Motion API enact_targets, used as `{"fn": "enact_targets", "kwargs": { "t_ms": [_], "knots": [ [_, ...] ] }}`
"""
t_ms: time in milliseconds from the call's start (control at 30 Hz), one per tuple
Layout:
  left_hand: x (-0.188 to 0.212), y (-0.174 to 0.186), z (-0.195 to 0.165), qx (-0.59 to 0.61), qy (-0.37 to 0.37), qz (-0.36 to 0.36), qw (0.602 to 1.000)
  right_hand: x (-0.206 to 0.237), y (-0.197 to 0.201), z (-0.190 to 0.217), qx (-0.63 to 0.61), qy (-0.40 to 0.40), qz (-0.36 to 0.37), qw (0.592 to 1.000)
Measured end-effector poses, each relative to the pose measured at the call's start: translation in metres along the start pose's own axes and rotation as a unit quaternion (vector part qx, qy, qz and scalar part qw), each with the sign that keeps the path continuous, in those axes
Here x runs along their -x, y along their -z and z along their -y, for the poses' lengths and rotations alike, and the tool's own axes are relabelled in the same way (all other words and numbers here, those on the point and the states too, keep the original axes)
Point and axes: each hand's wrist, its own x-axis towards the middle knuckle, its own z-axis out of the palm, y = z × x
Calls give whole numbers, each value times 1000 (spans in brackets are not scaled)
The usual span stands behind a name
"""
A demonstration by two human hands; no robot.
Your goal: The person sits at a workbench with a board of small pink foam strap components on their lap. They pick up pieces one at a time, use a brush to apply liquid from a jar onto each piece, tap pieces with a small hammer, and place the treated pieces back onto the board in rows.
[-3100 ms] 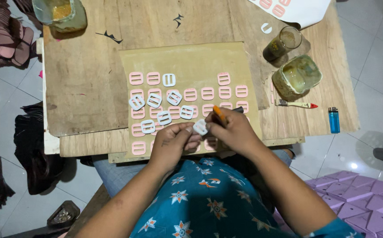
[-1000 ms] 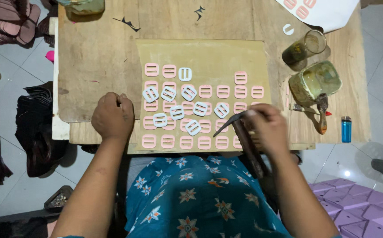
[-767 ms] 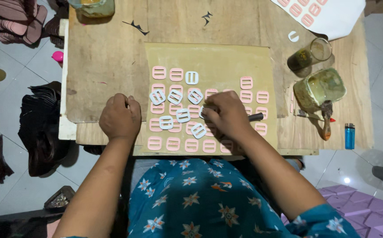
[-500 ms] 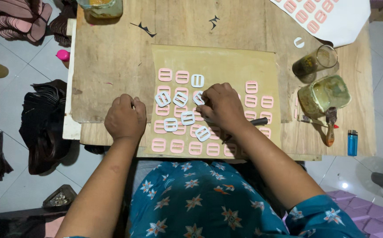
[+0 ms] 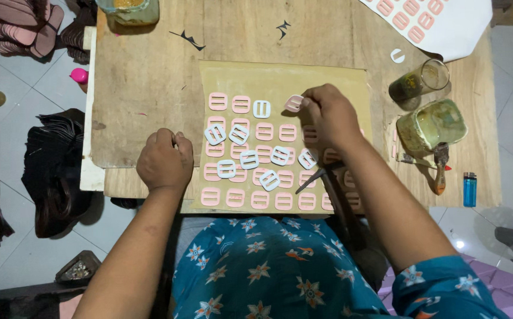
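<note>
Pink buckle [image 5: 294,103] pinched by right hand [image 5: 327,118] over tan sheet [image 5: 339,80] (rows kept aligned); left hand [image 5: 165,159] fisted empty at table [image 5: 144,88] front edge, sheet steadied

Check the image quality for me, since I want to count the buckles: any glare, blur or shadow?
Head view: sharp and evenly lit; the buckles read clearly, though the right hand covers a few; glare only on the floor tile; soft shadow under the left hand.
</note>
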Motion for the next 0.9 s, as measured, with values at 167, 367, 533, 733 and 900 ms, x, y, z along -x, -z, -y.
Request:
{"fn": "enact_targets", "kwargs": {
  "t_ms": [167, 367, 533, 733, 900],
  "knots": [
    [0, 0, -1, 1, 3, -3, 1000, -22, 11, 2, -19, -132, 114, 984],
    [-1, 0, -1, 2, 5, -1, 1000, -33, 7, 8, 6, -68, 155, 985],
    [-1, -1, 0, -1, 6, 4, 1000, -38, 1, 9, 45, -47, 169, 983],
    [-1, -3, 1, 2, 8, 4, 1000, -42, -5, 13, 65, -68, 175, 980],
    [-1, -4, 2, -5, 5, 11, 1000, -43, -7, 13, 71, -80, 178, 978]
  ]
}}
